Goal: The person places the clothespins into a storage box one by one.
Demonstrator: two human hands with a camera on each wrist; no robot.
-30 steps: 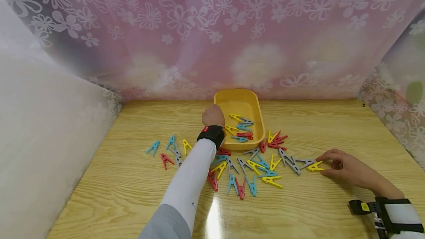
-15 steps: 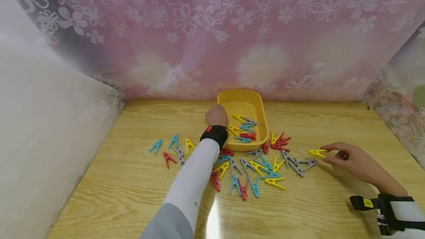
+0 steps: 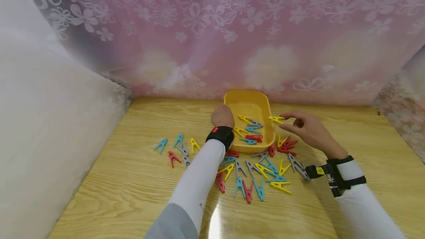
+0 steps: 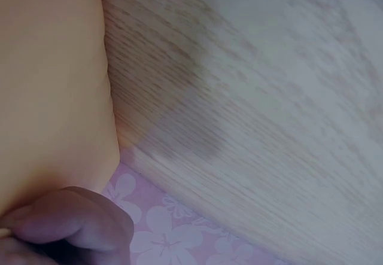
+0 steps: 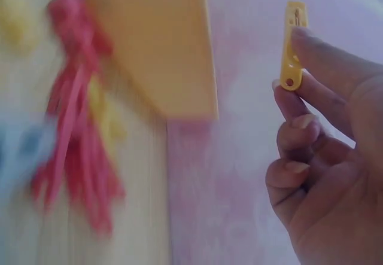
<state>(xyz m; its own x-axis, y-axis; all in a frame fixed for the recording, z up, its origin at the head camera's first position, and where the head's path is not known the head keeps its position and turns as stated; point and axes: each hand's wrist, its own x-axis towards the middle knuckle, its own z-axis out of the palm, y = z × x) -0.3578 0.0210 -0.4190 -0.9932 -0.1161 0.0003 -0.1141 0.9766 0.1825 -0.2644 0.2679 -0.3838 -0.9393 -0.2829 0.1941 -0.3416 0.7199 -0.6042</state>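
A yellow plastic basin (image 3: 245, 100) stands at the back of the wooden table, with several clothespins lying in its near half. On its left side my left hand (image 3: 222, 116) grips the rim; the curled fingers also show at the bottom left of the left wrist view (image 4: 78, 226). My right hand (image 3: 307, 130) pinches a yellow clothespin (image 3: 275, 120) between thumb and fingers, held up by the basin's right rim. In the right wrist view this clothespin (image 5: 292, 67) is seen narrow side on, above the table.
Loose red, blue, grey and yellow clothespins (image 3: 262, 170) lie scattered in front of the basin. A red cluster (image 3: 288, 146) sits by its front right corner, and a smaller group (image 3: 179, 146) lies left of my left forearm. A pink flowered cloth (image 3: 206, 47) hangs behind the table.
My right hand has lifted the yellow clothespin off the table at the right and carried it left and back to the basin. The left hand keeps its place on the rim.
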